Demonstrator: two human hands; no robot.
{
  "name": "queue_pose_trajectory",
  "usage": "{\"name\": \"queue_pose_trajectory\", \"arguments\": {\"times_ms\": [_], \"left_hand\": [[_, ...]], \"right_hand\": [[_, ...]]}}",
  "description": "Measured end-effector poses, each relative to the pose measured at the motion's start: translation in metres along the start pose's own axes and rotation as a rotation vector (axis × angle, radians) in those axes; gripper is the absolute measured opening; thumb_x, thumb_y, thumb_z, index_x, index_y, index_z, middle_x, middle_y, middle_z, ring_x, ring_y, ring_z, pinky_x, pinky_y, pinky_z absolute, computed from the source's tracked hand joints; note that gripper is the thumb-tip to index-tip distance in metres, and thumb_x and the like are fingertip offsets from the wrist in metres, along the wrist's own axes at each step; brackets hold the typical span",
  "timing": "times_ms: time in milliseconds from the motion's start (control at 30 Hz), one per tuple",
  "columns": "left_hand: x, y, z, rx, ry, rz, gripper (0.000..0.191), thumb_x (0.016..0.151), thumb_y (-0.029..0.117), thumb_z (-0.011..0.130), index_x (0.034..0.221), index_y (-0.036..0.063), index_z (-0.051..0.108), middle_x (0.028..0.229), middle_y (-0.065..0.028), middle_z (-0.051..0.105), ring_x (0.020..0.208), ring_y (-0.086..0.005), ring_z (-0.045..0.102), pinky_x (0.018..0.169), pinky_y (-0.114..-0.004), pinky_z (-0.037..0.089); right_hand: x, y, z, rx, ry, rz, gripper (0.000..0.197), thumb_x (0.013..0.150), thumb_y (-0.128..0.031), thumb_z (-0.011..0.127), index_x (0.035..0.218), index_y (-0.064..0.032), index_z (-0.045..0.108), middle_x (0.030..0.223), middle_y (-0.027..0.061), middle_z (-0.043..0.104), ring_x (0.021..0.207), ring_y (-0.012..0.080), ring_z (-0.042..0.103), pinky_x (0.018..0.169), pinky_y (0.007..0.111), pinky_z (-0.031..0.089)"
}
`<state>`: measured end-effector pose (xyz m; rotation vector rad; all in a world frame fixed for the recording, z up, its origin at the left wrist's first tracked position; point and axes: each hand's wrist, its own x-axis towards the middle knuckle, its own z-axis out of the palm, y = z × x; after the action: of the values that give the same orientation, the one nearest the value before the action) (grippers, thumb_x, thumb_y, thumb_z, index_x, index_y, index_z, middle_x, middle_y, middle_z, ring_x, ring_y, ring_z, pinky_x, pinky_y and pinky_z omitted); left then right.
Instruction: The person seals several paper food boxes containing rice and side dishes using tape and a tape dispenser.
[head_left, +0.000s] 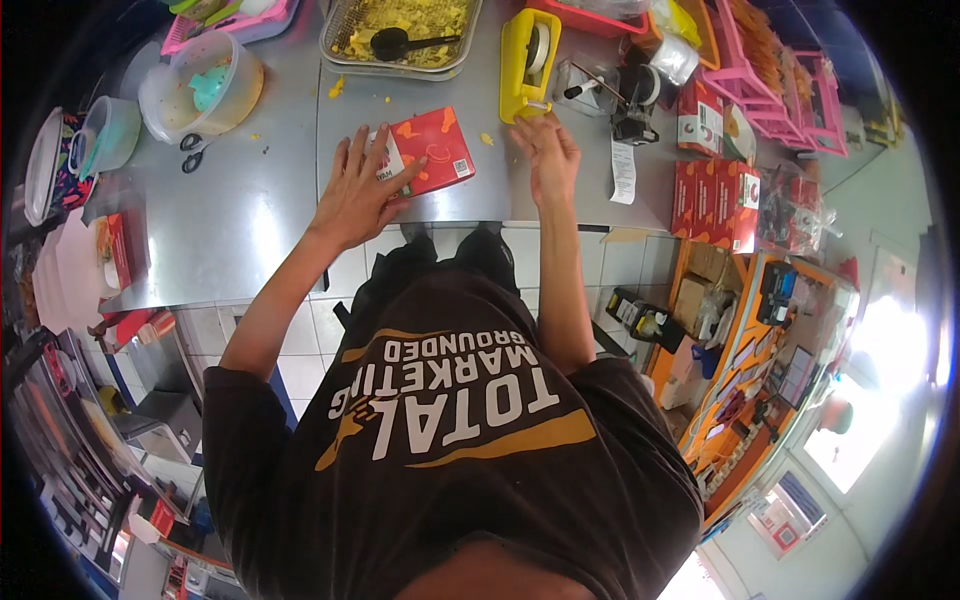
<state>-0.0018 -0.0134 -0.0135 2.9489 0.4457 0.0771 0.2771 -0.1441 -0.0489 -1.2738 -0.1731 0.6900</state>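
Observation:
A closed red cardboard box (444, 154) with orange and white print lies on the steel table. Across its left end my left hand (361, 184) is spread, pressing it from above. My right hand (551, 154) is at the near end of a yellow tape dispenser (513, 64), thumb and fingertips drawn together by its cutting edge. A roll of clear or white tape (537, 49) sits in the dispenser. Whether a strip of tape is between those fingertips is too small to tell.
Behind the box stands a metal tray (328, 45) of yellow food with a black spoon (409, 45). Scissors (193, 152) and a plastic tub (247, 82) lie leftward. To the right are a paper receipt (622, 174), several red boxes (709, 202) and pink baskets (780, 112).

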Motion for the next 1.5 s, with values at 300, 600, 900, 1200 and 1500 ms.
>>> {"name": "queue_pose_trajectory", "arguments": {"times_ms": [300, 600, 900, 1200, 1500], "left_hand": [[-0.002, 0.024, 0.010, 0.004, 0.046, -0.133, 0.068, 0.098, 0.039, 0.064, 0.160, 0.0350, 0.037, 0.164, -0.0293, 0.020, 0.144, -0.0537, 0.029, 0.116, -0.065, 0.026], [-0.004, 0.036, 0.020, -0.038, 0.135, -0.255, 0.081, 0.093, 0.039, 0.068, 0.162, 0.0149, 0.032, 0.164, -0.0286, 0.022, 0.142, -0.0544, 0.030, 0.115, -0.066, 0.026], [0.000, 0.039, 0.019, -0.021, 0.146, -0.250, 0.084, 0.089, 0.035, 0.072, 0.161, 0.0157, 0.033, 0.162, -0.0298, 0.025, 0.140, -0.0544, 0.033, 0.113, -0.066, 0.028], [0.002, 0.037, 0.018, -0.029, 0.154, -0.233, 0.085, 0.088, 0.034, 0.074, 0.161, 0.0163, 0.033, 0.160, -0.0308, 0.026, 0.139, -0.0551, 0.033, 0.112, -0.067, 0.028], [-0.007, 0.026, 0.022, -0.058, 0.082, -0.150, 0.084, 0.093, 0.038, 0.068, 0.162, 0.0100, 0.028, 0.163, -0.0272, 0.026, 0.147, -0.0538, 0.025, 0.117, -0.068, 0.021]], "right_hand": [[0.020, 0.010, -0.005, -0.313, 0.129, -0.083, 0.011, 0.090, -0.003, 0.069, 0.089, 0.0071, 0.070, 0.087, 0.0103, 0.072, 0.080, 0.0157, 0.070, 0.076, 0.029, 0.061], [-0.054, -0.008, -0.003, -0.386, -0.258, 0.183, 0.018, 0.099, -0.009, 0.064, 0.103, 0.0069, 0.070, 0.096, 0.0123, 0.074, 0.083, 0.0180, 0.073, 0.078, 0.031, 0.062], [-0.091, 0.031, 0.041, -0.500, -0.337, 0.518, 0.026, 0.098, -0.021, 0.072, 0.101, 0.0048, 0.073, 0.087, 0.0112, 0.074, 0.071, 0.0142, 0.071, 0.063, 0.028, 0.062], [-0.072, 0.040, 0.019, -0.623, -0.615, 0.033, 0.023, 0.093, -0.021, 0.078, 0.098, 0.0012, 0.074, 0.085, 0.0084, 0.075, 0.069, 0.0178, 0.072, 0.069, 0.032, 0.061], [-0.043, -0.014, 0.063, -1.240, -0.968, -1.185, 0.045, 0.077, -0.033, 0.078, 0.116, -0.0143, 0.067, 0.117, 0.0076, 0.064, 0.115, 0.0273, 0.060, 0.106, 0.047, 0.045]]}}
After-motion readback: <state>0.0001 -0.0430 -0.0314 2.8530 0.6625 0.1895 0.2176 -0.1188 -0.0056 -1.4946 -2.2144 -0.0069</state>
